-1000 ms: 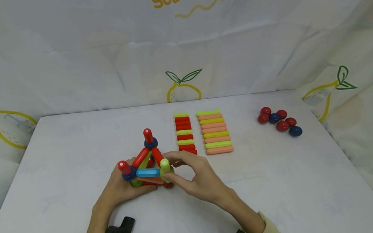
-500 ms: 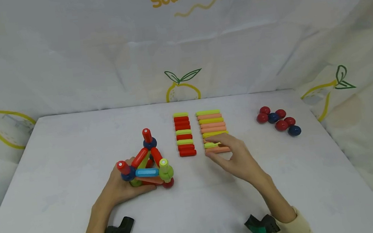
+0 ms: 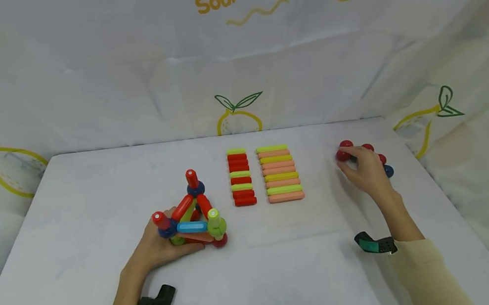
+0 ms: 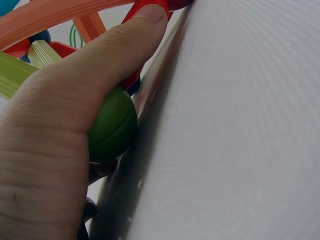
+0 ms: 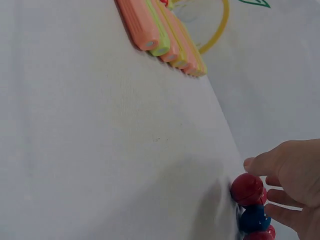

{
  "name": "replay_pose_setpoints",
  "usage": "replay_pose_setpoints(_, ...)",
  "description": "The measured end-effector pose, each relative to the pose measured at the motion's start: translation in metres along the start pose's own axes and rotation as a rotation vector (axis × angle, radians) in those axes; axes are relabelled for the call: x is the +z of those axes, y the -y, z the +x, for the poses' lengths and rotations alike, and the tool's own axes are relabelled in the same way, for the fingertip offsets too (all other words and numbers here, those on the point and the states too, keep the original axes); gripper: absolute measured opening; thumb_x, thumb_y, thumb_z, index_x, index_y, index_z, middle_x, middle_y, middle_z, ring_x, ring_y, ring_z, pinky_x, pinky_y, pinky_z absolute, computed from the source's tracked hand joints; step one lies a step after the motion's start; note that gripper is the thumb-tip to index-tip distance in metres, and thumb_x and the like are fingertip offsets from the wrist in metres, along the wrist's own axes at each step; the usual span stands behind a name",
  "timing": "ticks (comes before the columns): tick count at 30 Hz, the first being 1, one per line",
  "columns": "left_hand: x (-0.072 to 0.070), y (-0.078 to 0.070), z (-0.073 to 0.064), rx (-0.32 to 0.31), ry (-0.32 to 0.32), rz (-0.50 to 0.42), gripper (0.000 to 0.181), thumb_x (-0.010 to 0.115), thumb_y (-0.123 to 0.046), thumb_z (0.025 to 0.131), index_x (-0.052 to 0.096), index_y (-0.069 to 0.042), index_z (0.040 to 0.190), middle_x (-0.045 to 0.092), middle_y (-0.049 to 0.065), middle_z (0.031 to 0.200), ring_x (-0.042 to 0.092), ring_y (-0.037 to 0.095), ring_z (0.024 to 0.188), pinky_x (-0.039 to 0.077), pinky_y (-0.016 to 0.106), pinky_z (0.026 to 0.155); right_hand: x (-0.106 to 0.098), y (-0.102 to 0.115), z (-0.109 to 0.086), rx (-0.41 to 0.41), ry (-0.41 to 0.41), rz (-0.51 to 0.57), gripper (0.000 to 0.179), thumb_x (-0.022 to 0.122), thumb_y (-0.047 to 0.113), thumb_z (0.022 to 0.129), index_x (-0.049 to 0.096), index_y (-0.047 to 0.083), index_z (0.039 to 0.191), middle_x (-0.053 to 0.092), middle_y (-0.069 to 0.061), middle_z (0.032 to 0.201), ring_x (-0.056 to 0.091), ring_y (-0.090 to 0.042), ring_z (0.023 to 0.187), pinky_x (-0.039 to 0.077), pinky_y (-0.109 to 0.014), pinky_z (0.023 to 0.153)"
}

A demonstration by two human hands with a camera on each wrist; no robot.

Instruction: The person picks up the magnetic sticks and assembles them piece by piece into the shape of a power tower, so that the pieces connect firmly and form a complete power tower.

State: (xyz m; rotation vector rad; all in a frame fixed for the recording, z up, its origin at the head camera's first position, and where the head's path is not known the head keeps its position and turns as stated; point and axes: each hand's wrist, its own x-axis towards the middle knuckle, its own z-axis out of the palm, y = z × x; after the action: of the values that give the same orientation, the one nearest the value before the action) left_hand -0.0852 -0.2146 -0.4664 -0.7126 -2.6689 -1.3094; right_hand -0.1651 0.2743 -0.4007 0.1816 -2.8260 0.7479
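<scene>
Where hands [image 3: 157,242] work, white table [image 3: 283,263], lemon-print cloth [image 3: 130,85]

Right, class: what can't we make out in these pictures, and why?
Head view: part of the ball cluster, covered by the right hand.
Head view: most fingers of the left hand, behind the model.
Left wrist view: much of the model, cut by edges.
Right wrist view: lowest red ball, cut by the edge.

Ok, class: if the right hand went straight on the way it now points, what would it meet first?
Most likely the leftmost red ball, right at the tips of the right hand; whether they already touch is unclear.
</scene>
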Motion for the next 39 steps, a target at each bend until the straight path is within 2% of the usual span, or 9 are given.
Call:
replay_pose_setpoints(4, 0.002, 0.003, 0.001, 0.008, 0.003, -0.028, 0.071, 0.100, -0.027, 0.063, 0.065, -0.020, 0.125, 0.076, -0.009, 0.112, 0.069, 0.003, 0.102, 0.059, 0.027, 0.089, 0.001, 0.001, 0.005, 0.083, 0.097, -0.063, 0.046, 0.069, 0.001, 0.090, 0.059, -0.011, 0.133, 0.058, -0.037, 0.135, 0.053, -0.052, 0.127, 0.045, -0.067, 0.106)
replay_pose_setpoints(9, 0.002, 0.002, 0.001, 0.016, 0.001, -0.019, 0.069, 0.100, -0.028, 0.063, 0.066, -0.019, 0.123, 0.076, -0.009, 0.109, 0.069, 0.003, 0.100, 0.059, 0.027, 0.088, 0.002, 0.006, 0.004, 0.113, 0.064, -0.071, 0.044, 0.069, -0.001, 0.089, 0.061, -0.011, 0.131, 0.056, -0.038, 0.130, 0.048, -0.053, 0.124, 0.043, -0.068, 0.107)
replay_pose_setpoints(11, 0.002, 0.001, 0.001, 0.015, 0.001, -0.013, 0.069, 0.100, -0.028, 0.063, 0.066, -0.019, 0.122, 0.076, -0.009, 0.109, 0.069, 0.003, 0.100, 0.060, 0.027, 0.088, 0.003, 0.007, 0.003, 0.123, 0.069, -0.062, 0.043, 0.069, 0.000, 0.090, 0.062, -0.011, 0.130, 0.056, -0.038, 0.130, 0.049, -0.053, 0.123, 0.044, -0.067, 0.106)
replay_pose_setpoints(17, 0.001, 0.001, 0.000, -0.001, 0.003, -0.004, 0.070, 0.100, -0.029, 0.063, 0.066, -0.020, 0.123, 0.076, -0.010, 0.110, 0.069, 0.003, 0.101, 0.060, 0.028, 0.088, 0.011, 0.009, -0.001, 0.152, 0.177, -0.052, 0.041, 0.069, 0.003, 0.093, 0.062, -0.011, 0.131, 0.063, -0.036, 0.128, 0.062, -0.048, 0.111, 0.055, -0.060, 0.095)
replay_pose_setpoints(21, 0.002, 0.002, 0.001, -0.002, 0.009, -0.013, 0.069, 0.099, -0.030, 0.063, 0.066, -0.020, 0.122, 0.076, -0.010, 0.109, 0.069, 0.003, 0.100, 0.059, 0.026, 0.087, 0.012, 0.024, -0.002, 0.091, 0.107, -0.004, 0.043, 0.075, 0.005, 0.090, 0.064, -0.008, 0.130, 0.068, -0.033, 0.120, 0.068, -0.045, 0.104, 0.058, -0.057, 0.090)
replay_pose_setpoints(24, 0.001, 0.002, 0.000, 0.001, 0.004, -0.015, 0.068, 0.099, -0.029, 0.063, 0.066, -0.020, 0.122, 0.076, -0.010, 0.109, 0.069, 0.003, 0.100, 0.059, 0.026, 0.087, 0.007, 0.056, 0.001, 0.004, 0.020, 0.099, 0.042, 0.078, 0.008, 0.089, 0.067, -0.006, 0.126, 0.071, -0.030, 0.116, 0.072, -0.043, 0.099, 0.059, -0.054, 0.087)
replay_pose_setpoints(27, 0.001, 0.002, 0.000, 0.001, 0.000, -0.014, 0.069, 0.100, -0.028, 0.063, 0.066, -0.020, 0.122, 0.076, -0.009, 0.109, 0.069, 0.002, 0.099, 0.060, 0.026, 0.086, -0.001, 0.105, 0.008, -0.105, -0.002, 0.215, 0.039, 0.080, 0.010, 0.088, 0.070, -0.004, 0.123, 0.072, -0.025, 0.115, 0.073, -0.038, 0.099, 0.060, -0.050, 0.087)
replay_pose_setpoints(34, 0.000, 0.003, 0.001, 0.011, -0.001, -0.020, 0.069, 0.100, -0.026, 0.063, 0.066, -0.018, 0.122, 0.076, -0.008, 0.108, 0.070, 0.003, 0.099, 0.060, 0.026, 0.086, 0.001, 0.217, 0.015, -0.358, 0.123, 0.449, 0.040, 0.081, 0.010, 0.087, 0.070, 0.000, 0.124, 0.074, -0.013, 0.109, 0.072, -0.023, 0.099, 0.062, -0.039, 0.089)
replay_pose_setpoints(39, 0.001, 0.004, 0.001, 0.036, -0.010, -0.020, 0.067, 0.099, -0.026, 0.063, 0.067, -0.017, 0.122, 0.078, -0.005, 0.107, 0.072, 0.006, 0.097, 0.060, 0.026, 0.085, 0.018, 0.266, 0.018, -0.459, 0.202, 0.492, 0.037, 0.079, 0.012, 0.089, 0.071, 0.001, 0.124, 0.076, -0.010, 0.111, 0.072, -0.020, 0.100, 0.061, -0.029, 0.088)
